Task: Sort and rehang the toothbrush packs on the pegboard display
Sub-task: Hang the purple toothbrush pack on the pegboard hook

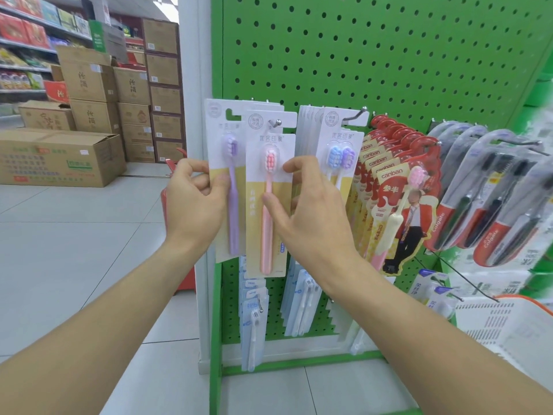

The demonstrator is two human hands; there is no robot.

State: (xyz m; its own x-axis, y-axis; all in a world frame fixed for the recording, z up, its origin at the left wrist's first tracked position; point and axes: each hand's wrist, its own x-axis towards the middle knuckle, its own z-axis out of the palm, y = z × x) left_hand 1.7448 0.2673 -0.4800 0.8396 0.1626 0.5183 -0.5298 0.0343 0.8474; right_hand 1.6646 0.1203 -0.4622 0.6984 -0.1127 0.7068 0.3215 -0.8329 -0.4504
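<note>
A green pegboard [374,55] fills the upper right. My left hand [194,205] pinches a white-and-yellow pack with a purple toothbrush [232,163] at its left edge, off any hook. My right hand [305,211] pinches a matching pack with a pink toothbrush [269,181], whose hang hole sits on a metal hook [276,123]. More such packs hang behind it. Just to the right hangs a row of twin packs with blue and purple brushes [339,139].
Red canban packs [392,187] and Colgate packs [490,211] hang further right. Blue-white packs [254,313] hang on the lower row. A white basket [508,324] sits at the lower right. Cardboard boxes [59,157] are stacked on the tiled floor at left.
</note>
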